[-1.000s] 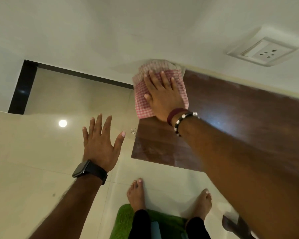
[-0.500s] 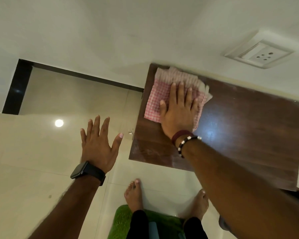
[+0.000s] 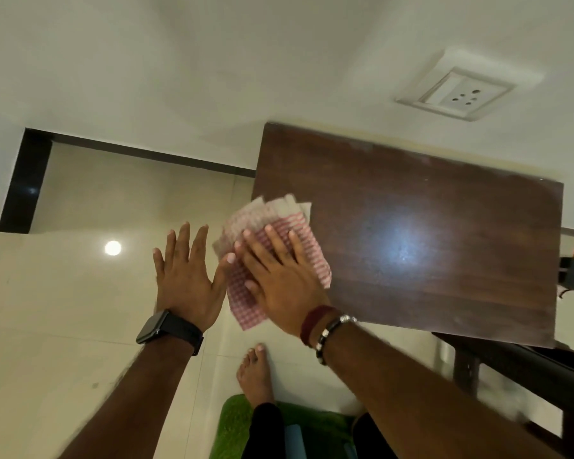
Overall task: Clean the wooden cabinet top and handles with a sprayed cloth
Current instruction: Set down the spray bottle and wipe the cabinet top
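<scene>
A pink-and-white checked cloth (image 3: 272,260) is pressed flat under the spread right hand (image 3: 279,279) at the left edge of the dark brown wooden cabinet top (image 3: 428,233), partly overhanging, while the left hand (image 3: 186,276) is held open, empty, beside it.

**One head-worn view, looking steeply down**

We see from a single wide-angle camera on our head, facing forward and down, close over the cabinet top (image 3: 428,233), with the wall (image 3: 212,61) above and our foot (image 3: 254,376) on the floor (image 3: 47,326) below.
</scene>
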